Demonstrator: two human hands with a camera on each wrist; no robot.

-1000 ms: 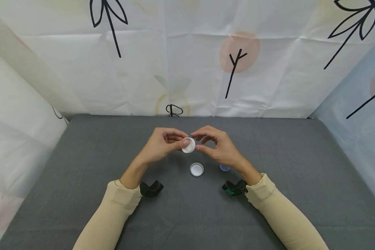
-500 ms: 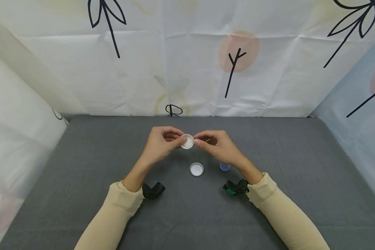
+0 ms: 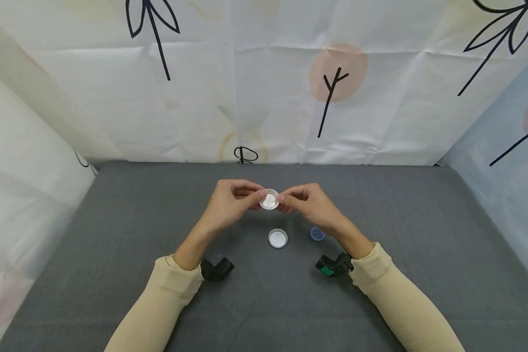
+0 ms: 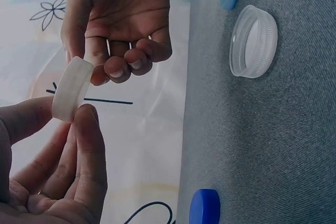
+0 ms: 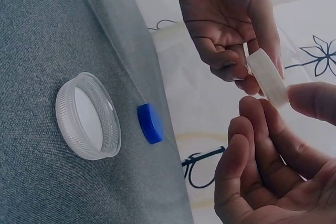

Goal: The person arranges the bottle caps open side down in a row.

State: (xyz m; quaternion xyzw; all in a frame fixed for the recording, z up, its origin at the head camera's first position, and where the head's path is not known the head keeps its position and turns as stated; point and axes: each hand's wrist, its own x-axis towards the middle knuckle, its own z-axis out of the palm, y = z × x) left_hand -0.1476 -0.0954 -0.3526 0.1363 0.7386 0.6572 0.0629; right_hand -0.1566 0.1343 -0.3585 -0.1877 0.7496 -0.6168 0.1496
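In the head view a small round white cap [image 3: 270, 199] is held up above the table, its hollow side toward me. My left hand [image 3: 234, 198] pinches its left edge between thumb and fingers. From the other side my right hand [image 3: 311, 204] pinches the right edge with thumb and index finger. The wrist views show the same cap [image 4: 72, 90] edge-on between both hands, with a smooth, slightly translucent side wall. Nearer to me on the cloth lies a clear ribbed lid [image 3: 277, 238] with a white disc inside, its open side up.
A light-blue cap [image 3: 318, 233] lies by the right wrist. Beyond the hands is a dark-blue cap [image 5: 150, 124], hidden in the head view. Grey cloth [image 3: 264, 303] covers the table, and a printed white fabric wall [image 3: 273, 107] rises behind it.
The right fingers, at first apart from the cap, have closed in and now pinch its right edge. The cap has turned to face me more squarely. The lid and light-blue cap have stayed put.
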